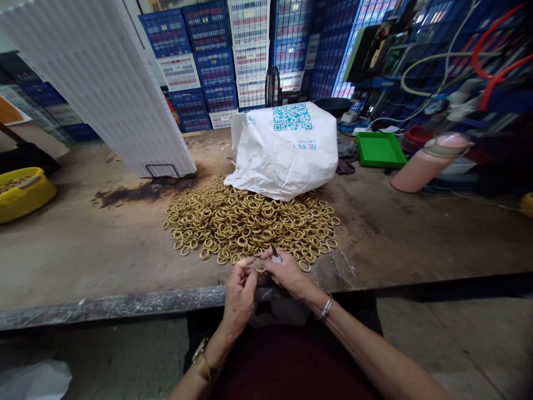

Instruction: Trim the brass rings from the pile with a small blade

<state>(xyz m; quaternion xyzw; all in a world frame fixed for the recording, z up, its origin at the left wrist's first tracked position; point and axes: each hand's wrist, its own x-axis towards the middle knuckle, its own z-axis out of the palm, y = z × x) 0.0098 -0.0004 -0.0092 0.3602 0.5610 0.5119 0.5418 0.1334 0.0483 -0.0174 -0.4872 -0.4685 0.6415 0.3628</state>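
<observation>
A heap of gold-coloured metal rings [250,222] lies on the worktable in front of me. At its near edge, my left hand [239,294] is closed, with thumb and fingers pinched together; a bit of gold ring [244,282] shows between them. My right hand [287,273] is closed around a small knife [275,255] with a dark tip and a pale body, most of it covered by the fingers. Between the two hands, near the right fingertips, there is another ring [260,268]; whether it is held or lying on the table I cannot tell.
Behind the heap, a white sack [287,153] rests on the rings. A yellow basin [27,191] stands at the left, near a white corrugated panel [112,83]. To the right are a green tray [381,150] and a pink bottle [428,164]. Stacked crates [210,61] line the back.
</observation>
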